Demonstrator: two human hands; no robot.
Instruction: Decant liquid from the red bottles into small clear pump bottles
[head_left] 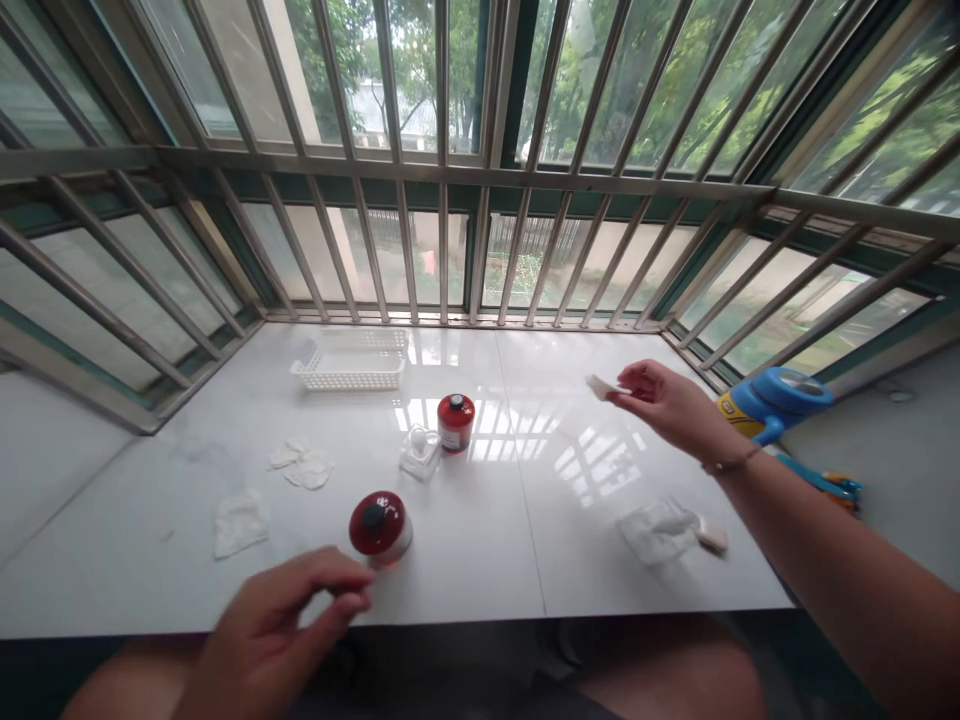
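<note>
In the head view, the right hand (664,405) is out over the far right of the worktop (487,580), thumb and fingers pinching a small white piece (600,388) that's up in the air, clear of the surface; down at the near edge, the left hand (281,610) hangs just beside a red-topped jar (381,530), fingers curled, thumb and forefinger tips close, though I can't tell whether they meet; beyond it a second red jar (456,424) stands upright, a clear plastic piece (420,452) right next to it; over left there's a folded white cloth (240,523) and thin white pieces (301,466), a white basket (349,381) behind; below the right forearm, a clear bag (658,530) lies by a beige block (712,537), and a blue container (784,400) sits far right
</note>
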